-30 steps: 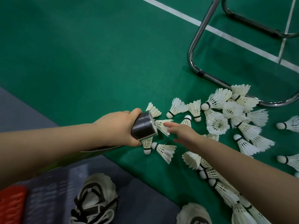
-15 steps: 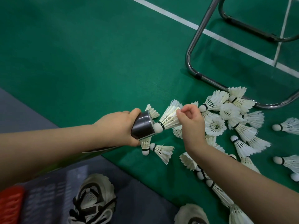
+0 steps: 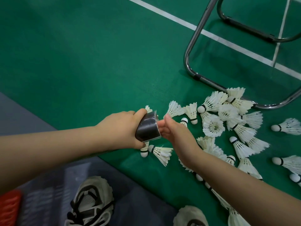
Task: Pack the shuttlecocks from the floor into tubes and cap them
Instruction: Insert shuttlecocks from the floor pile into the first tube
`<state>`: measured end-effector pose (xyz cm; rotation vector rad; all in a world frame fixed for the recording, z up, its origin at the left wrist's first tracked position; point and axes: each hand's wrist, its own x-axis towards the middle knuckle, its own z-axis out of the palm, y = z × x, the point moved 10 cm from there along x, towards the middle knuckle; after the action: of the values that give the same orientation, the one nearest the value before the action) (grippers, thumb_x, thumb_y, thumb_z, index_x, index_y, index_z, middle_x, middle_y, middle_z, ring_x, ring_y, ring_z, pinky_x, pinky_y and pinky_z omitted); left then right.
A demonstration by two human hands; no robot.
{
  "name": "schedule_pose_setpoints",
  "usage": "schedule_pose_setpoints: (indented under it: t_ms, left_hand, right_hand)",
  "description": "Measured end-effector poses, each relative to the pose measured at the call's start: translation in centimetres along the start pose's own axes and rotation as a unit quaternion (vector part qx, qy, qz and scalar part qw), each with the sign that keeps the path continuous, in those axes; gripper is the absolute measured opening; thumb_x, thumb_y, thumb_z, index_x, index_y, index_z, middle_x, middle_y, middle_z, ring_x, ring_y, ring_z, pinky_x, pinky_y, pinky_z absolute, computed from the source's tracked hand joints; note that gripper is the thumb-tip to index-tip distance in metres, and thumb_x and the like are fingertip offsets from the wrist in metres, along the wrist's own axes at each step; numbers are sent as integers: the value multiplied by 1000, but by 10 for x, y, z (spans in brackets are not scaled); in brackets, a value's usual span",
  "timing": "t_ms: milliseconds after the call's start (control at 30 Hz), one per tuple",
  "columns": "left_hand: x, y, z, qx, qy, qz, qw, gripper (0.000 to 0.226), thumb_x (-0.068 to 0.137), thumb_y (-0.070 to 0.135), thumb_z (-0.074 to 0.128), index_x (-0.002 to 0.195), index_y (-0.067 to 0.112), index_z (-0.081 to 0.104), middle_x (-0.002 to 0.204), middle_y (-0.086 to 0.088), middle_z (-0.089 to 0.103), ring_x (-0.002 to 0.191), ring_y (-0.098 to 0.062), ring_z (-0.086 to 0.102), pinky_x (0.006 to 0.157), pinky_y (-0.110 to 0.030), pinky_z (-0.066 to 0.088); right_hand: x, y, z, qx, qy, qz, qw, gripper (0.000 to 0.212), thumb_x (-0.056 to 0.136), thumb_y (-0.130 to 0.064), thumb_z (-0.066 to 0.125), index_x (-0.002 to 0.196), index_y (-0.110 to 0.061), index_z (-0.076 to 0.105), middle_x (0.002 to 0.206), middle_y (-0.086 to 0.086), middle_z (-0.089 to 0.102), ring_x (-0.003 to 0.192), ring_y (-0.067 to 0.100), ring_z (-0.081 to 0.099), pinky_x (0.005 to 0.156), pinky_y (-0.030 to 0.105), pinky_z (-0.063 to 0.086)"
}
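Your right hand has moved to the mouth of the tube, fingers straight, and the shuttlecock it pinched no longer shows. On the green floor loose shuttlecocks lie just right of the tube, whose dark end your left hand grips.

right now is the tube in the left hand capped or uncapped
Uncapped. The tube held by the left hand shows a bare rim, with fingers of the right hand at its mouth.

One head-worn wide-angle camera looks forward and down, near the floor.
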<state>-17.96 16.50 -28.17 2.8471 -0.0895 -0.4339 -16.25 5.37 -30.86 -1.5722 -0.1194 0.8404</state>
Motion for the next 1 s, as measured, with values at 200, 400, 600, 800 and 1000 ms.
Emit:
schedule_pose_setpoints:
  t_ms: [200, 400, 600, 800, 1000]
  left_hand:
    - [-3, 9, 2, 28, -5, 26, 999, 75, 61, 62, 65, 119, 26, 34, 100, 1, 57, 91, -23, 57, 73, -37, 49]
    - [-9, 20, 11, 45, -24, 46, 998, 72, 64, 60, 64, 119, 23, 35, 98, 1, 56, 91, -23, 56, 71, -35, 47]
    - [-5, -6, 9, 22, -31, -11, 999, 67, 64, 59, 65, 113, 25, 35, 94, 1, 57, 82, -22, 56, 65, -32, 47]
    - [-10, -43, 11, 4, -47, -69, 997, 69, 65, 57, 68, 115, 24, 34, 92, 1, 57, 75, -20, 55, 61, -30, 45]
    - [-4, -63, 3, -42, -38, -90, 994, 76, 65, 58, 70, 120, 23, 32, 99, -1, 59, 81, -22, 57, 70, -36, 50]
  right_hand:
    - [-6, 3, 15, -6, -125, 23, 992, 57, 75, -47, 58, 106, 0, 66, 110, 24, 65, 103, 28, 62, 103, 43, 41]
    - [-18, 18, 47, -60, -256, 106, 959, 38, 81, -43, 49, 112, -22, 61, 111, -5, 66, 109, 8, 59, 103, 26, 40]
    - [9, 9, 9, -39, 26, 60, 997, 33, 96, -33, 42, 92, -9, 65, 92, 7, 68, 83, 17, 61, 77, 18, 46]
    - [57, 22, -45, -327, 47, 71, 941, 18, 92, -22, 50, 101, -23, 65, 112, -5, 58, 100, 12, 51, 81, 27, 38]
    - [85, 32, -14, -415, -47, 63, 907, 37, 90, -12, 48, 115, -36, 63, 154, 0, 25, 111, 11, 49, 81, 27, 45]
